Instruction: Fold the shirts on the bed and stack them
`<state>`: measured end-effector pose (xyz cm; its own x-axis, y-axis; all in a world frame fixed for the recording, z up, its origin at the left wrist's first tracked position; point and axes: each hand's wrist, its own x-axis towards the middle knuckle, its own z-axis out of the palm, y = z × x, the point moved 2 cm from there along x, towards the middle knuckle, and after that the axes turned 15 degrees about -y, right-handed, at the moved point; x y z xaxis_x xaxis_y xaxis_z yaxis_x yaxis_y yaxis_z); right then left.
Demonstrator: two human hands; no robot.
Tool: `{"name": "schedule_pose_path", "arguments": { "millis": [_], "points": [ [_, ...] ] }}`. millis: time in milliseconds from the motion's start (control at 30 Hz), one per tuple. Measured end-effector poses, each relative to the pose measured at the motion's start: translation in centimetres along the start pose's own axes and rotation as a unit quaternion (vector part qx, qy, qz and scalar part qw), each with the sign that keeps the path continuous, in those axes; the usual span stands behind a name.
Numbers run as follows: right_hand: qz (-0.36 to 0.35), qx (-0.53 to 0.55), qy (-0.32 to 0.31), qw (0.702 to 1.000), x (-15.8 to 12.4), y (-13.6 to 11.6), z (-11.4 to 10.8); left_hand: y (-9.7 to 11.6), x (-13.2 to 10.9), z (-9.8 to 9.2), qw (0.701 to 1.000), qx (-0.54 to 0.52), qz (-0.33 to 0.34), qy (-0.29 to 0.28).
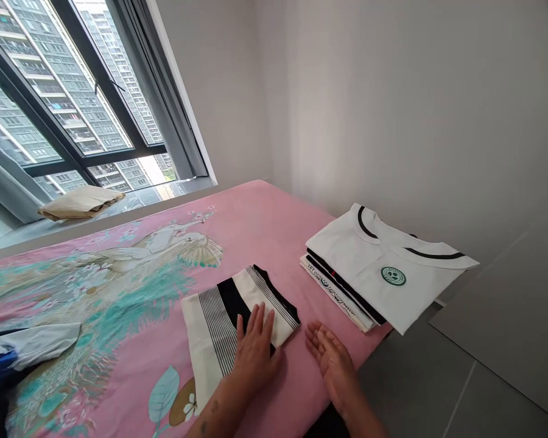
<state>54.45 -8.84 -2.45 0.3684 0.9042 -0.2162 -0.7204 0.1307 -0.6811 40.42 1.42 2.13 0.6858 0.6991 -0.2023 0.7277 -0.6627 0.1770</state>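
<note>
A folded cream shirt with black stripes lies on the pink bedspread. My left hand rests flat on it, fingers spread, covering part of its lower right side. Just right of the shirt, my right hand is turned on its side with the palm facing left, its fingers loosely extended and holding nothing. Beyond that hand is a stack of folded clothes. On top of the stack lies a white shirt with black neck trim and a round green badge.
Loose white, blue and dark clothes lie at the bed's left. The pink bedspread has a printed bird pattern. A beige folded bundle sits on the windowsill. Grey floor tiles show beyond the bed's right edge, and a wall stands behind.
</note>
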Motion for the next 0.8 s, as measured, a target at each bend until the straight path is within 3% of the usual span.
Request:
{"name": "schedule_pose_path", "arguments": {
  "millis": [133, 300, 500, 633, 800],
  "points": [
    [0.093, 0.105, -0.056, 0.989, -1.2, 0.7, 0.4, 1.1, -0.8, 3.0, 0.999, 0.003, -0.014, -0.047],
    [0.152, 0.097, -0.088, 0.980, 0.8, 0.9, 2.4, 1.6, -0.2, 3.1, 0.998, -0.025, -0.052, -0.016],
    [0.095, -0.078, -0.043, 0.991, 4.1, 2.9, 4.0, 1.8, -0.9, 3.1, 0.996, -0.033, -0.071, 0.051],
    [0.051, -0.035, -0.058, 0.996, 3.4, 3.4, 4.6, 1.5, -1.0, 2.5, 0.993, -0.058, -0.092, 0.046],
    [-0.016, 0.078, -0.103, 0.991, 1.2, 4.2, 5.0, 1.9, -3.1, -0.1, 0.990, -0.099, -0.098, 0.007]
  ]
}}
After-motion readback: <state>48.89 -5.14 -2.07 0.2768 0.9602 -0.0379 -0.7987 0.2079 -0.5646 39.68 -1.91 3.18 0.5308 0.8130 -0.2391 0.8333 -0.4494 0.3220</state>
